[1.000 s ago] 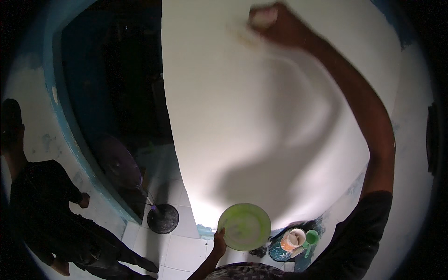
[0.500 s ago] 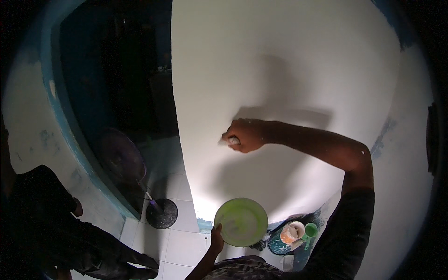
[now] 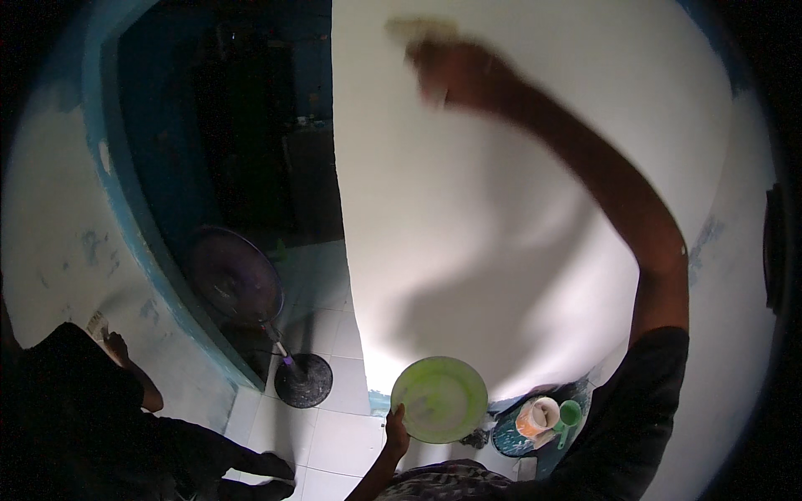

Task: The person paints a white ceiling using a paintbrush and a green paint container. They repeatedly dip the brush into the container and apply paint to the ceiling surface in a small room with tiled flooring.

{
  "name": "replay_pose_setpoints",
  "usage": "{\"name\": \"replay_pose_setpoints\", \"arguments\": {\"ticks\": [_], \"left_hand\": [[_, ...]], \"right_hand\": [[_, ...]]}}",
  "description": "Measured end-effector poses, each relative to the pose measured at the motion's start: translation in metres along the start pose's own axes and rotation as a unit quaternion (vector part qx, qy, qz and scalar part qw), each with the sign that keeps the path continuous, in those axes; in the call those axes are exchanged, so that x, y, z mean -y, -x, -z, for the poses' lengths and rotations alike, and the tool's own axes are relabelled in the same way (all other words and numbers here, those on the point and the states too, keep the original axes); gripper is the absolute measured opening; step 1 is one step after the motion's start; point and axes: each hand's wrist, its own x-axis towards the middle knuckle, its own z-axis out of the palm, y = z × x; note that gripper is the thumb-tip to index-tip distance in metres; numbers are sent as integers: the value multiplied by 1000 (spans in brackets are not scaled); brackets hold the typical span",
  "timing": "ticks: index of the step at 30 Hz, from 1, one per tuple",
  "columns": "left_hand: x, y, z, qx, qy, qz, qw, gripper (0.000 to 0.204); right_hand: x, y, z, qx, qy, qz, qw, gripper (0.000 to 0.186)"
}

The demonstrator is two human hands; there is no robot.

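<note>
My right hand (image 3: 464, 75) is raised high against the white wall (image 3: 551, 184), closed round a paintbrush (image 3: 422, 30) whose pale bristles are smeared by motion. Its arm stretches up from the right side of the view. Low in the middle, my left hand (image 3: 397, 430) grips a light green basin (image 3: 440, 399) by its left rim, thumb over the edge. Whitish paint streaks the inside of the basin.
An orange-and-white tub (image 3: 537, 417) and a green dipper (image 3: 570, 413) stand on a paint-splashed surface below the wall. A purple stand fan (image 3: 236, 275) is in the dark doorway. At left a co-worker (image 3: 83, 401) holds a brush (image 3: 98, 326) near the other wall.
My right hand has swept upward along the wall with the paintbrush. The basin stays in my left hand. The co-worker's hand and brush have come into sight at the left wall.
</note>
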Motion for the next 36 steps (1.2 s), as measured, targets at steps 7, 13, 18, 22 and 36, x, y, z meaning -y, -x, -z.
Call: {"name": "replay_pose_setpoints", "arguments": {"ticks": [7, 13, 18, 22, 36], "left_hand": [[-4, -7, -6, 46, -32, 53, 997, 48], [-14, 0, -5, 25, -21, 29, 999, 45], [-12, -4, -25, 48, -20, 77, 996, 42], [29, -24, 12, 56, -166, 28, 984, 41], [50, -19, -61, 85, -55, 108, 989, 53]], "right_hand": [[136, 73, -60, 231, -319, 60, 917, 21], [30, -3, 0, 35, -268, -46, 962, 18], [-47, 14, 62, -271, 103, -14, 957, 16], [-27, 65, -9, -59, 110, 49, 991, 35], [-32, 158, 47, 7, -135, -159, 978, 20]]}}
